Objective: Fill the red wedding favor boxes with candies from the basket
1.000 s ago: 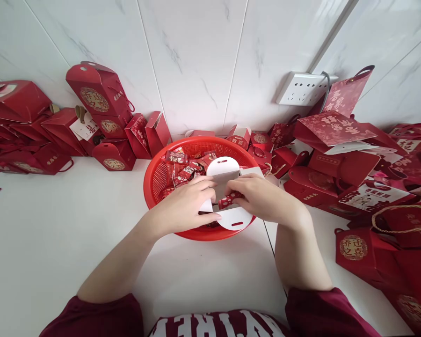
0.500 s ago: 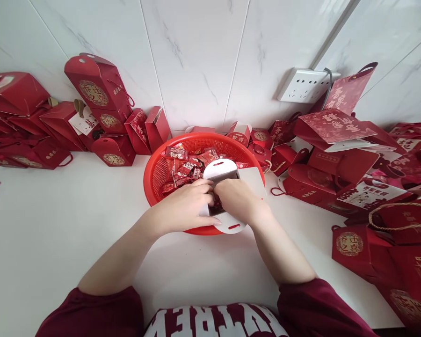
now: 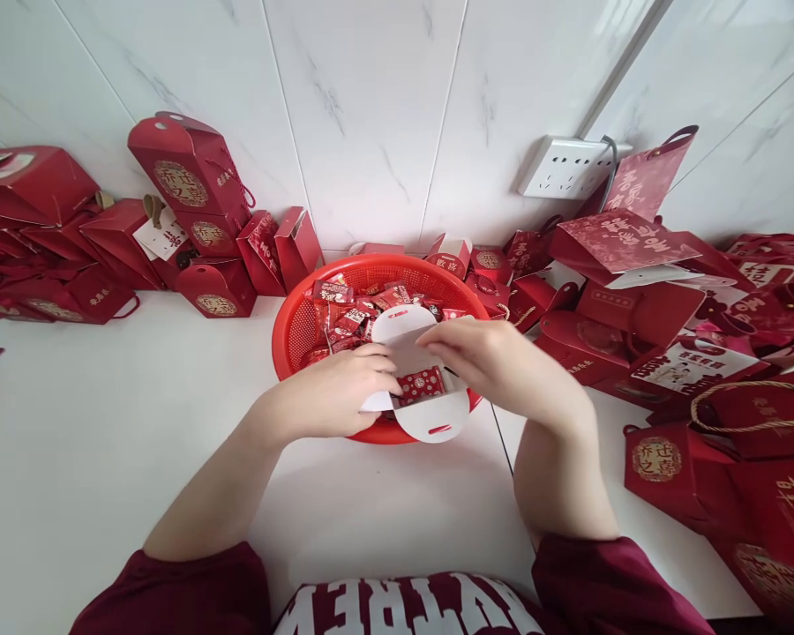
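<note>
A small open candy box (image 3: 437, 419), white inside, sits over the red plastic basket (image 3: 279, 339) with its rounded, slotted flaps folded out front and back. Inside it lies a red patterned candy packet (image 3: 422, 384). My left hand (image 3: 344, 388) grips the left side of the box, its fingertips over the inner edge. At the box's right side, my right hand (image 3: 490, 348) has its fingers bent over the flaps, fingertips against the back one. It partly hides the right flap. Red wrapped candies (image 3: 350, 317) lie in the basket behind the box.
Red gift boxes (image 3: 191, 176) are stacked at the back left against the tiled wall. More boxes and bags (image 3: 628, 309) crowd the right side, with a rope-handled one (image 3: 767, 414) nearer me. A white power strip (image 3: 562, 168) is on the wall.
My right hand has come up out of the box and moved to its right side and flaps. The red packet inside is now visible. My left hand has stayed on the box.
</note>
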Demonstrator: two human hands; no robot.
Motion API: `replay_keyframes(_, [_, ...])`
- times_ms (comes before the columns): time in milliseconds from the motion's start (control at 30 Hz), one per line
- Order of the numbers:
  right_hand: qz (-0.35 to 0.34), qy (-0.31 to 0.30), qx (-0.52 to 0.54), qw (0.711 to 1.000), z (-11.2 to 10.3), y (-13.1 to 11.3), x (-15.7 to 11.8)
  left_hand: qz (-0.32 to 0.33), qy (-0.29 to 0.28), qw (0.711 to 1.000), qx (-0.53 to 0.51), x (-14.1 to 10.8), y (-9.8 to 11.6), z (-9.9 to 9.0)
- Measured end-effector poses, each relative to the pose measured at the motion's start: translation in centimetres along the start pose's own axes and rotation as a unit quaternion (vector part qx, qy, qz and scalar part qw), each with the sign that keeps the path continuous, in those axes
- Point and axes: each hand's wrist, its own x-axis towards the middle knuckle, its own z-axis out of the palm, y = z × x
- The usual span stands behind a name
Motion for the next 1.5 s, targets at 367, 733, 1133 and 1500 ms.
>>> replay_keyframes(367, [0.115,0.204,-0.015,0.972,-2.6,3.0,-1.4,-0.011,0.242,0.966,0.087,-1.1,-1.2,-2.7])
replay_keyframes(733, [0.117,-0.319,-0.079,0.937,4.1,3.4,3.8,-0.110,0.324,0.917,0.205,-3.2,-4.4,-4.1])
replay_keyframes(1133, [0.167,-0.233,-0.094,0.954,5.1,6.1,3.7,-0.078,0.297,0.935,0.177,-2.2,-3.2,-3.6])
replay_keyframes(1500, [0.148,-0.232,-0.086,0.957,4.9,5.8,3.7,-0.091,0.197,0.964,0.152,-1.2,-3.1,-2.6])
